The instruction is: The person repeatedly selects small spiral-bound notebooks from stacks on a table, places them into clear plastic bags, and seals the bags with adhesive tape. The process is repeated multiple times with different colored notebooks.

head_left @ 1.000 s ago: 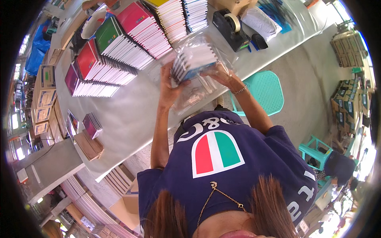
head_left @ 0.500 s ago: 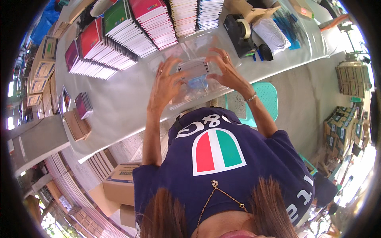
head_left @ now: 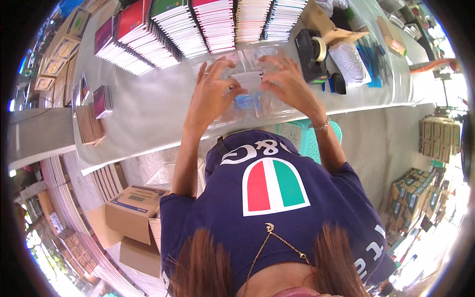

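A small stack of white-paged spiral-bound notebooks (head_left: 246,79) lies on clear plastic film (head_left: 228,116) near the table's front edge. A blue patch (head_left: 246,101) shows on the film just below it. My left hand (head_left: 213,90) is at the stack's left end, its fingers curved and spread, thumb toward the stack. At the right end my right hand (head_left: 289,85) has its fingers apart and bent, covering part of that end. Whether the fingertips press on the notebooks or only on the film, I cannot tell.
Tall stacks of spiral notebooks (head_left: 180,32) line the table's far side. A black tape dispenser (head_left: 310,57), a white plastic packet (head_left: 350,63) and an opened carton (head_left: 329,27) stand right. Purple notebooks (head_left: 103,101) lie left. A green stool (head_left: 308,141) stands beyond the front edge.
My hands have drawn closer to the two ends of the small stack, the right one now covering more of its end. The view has shifted slightly.
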The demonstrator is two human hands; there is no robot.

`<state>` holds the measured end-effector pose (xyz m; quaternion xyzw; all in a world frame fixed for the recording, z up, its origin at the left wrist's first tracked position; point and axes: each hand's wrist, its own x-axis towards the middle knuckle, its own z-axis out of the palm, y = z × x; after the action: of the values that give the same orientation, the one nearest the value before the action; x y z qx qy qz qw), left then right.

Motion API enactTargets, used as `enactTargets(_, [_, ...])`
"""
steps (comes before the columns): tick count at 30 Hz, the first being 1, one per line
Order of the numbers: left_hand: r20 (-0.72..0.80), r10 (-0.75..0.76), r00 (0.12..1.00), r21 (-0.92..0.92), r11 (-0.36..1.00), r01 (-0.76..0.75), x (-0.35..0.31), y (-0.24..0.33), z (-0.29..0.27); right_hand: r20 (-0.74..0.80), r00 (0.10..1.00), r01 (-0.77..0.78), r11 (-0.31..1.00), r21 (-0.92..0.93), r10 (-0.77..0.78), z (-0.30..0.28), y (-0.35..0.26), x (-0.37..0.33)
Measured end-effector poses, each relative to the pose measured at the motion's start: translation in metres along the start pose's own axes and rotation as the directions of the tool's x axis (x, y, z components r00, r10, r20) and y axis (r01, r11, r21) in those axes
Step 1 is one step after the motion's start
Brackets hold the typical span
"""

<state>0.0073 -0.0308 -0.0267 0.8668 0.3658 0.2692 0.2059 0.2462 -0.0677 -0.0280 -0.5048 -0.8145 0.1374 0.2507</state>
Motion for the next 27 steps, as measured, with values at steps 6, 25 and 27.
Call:
enactTargets(6, [-0.165,-0.268,0.949,-0.16,0.957,0.242,0.02,0.02,-0.005,-0.265,0.963,-0.056,0.998,-0.012,0.051,-0.028,-0.009,0.04])
enactTargets(25, [-0.299,-0.376,0.877,-0.346,0.899,0.268,-0.065,-0.03,0.086,-0.084,0.958,-0.231,0.909,0.347,0.276,0.065,0.041,-0.073])
enactTargets(27, [-0.404,-0.38,0.832,-0.418,0.886,0.202,-0.057,-0.028,0.1,-0.111,0.956,-0.207,0.893,0.399,0.271,0.082,0.039,-0.07])
